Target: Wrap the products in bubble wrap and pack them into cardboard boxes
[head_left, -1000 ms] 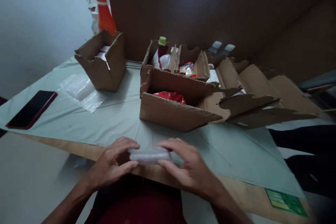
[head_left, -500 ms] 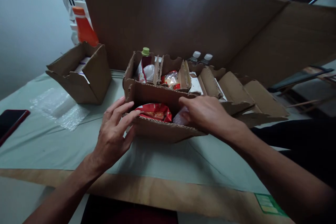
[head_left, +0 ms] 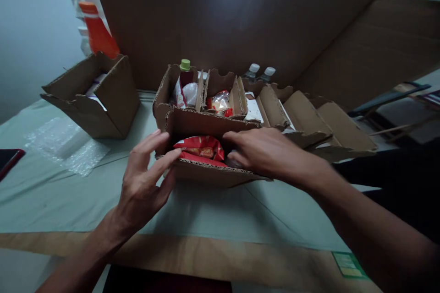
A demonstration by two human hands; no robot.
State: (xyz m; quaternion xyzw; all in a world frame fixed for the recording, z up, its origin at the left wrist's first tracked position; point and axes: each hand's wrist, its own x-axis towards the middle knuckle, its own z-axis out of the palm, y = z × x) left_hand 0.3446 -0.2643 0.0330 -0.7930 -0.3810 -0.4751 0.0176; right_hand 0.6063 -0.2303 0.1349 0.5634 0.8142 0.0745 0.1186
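Note:
An open cardboard box (head_left: 213, 177) lies in front of me with a red snack packet (head_left: 202, 148) inside its left part. My left hand (head_left: 146, 178) is at the box's left end, fingers apart, fingertips at the rim beside the packet. My right hand (head_left: 254, 149) reaches into the box right of the packet, its fingers curled down. Under those fingers some clear or greyish plastic shows in part; whether they grip it is hidden.
Behind stands a row of cardboard boxes (head_left: 297, 114) holding packets and a green-capped bottle (head_left: 184, 65). At left are another box (head_left: 120, 100), an orange bottle (head_left: 99, 32), bubble wrap (head_left: 68, 144) and a phone (head_left: 9, 161). A tall cardboard panel (head_left: 206, 18) rises behind.
My right hand has moved slightly left and deeper into the box, covering more of the plastic. My left hand's fingers have spread a little. The whole view has shifted slightly.

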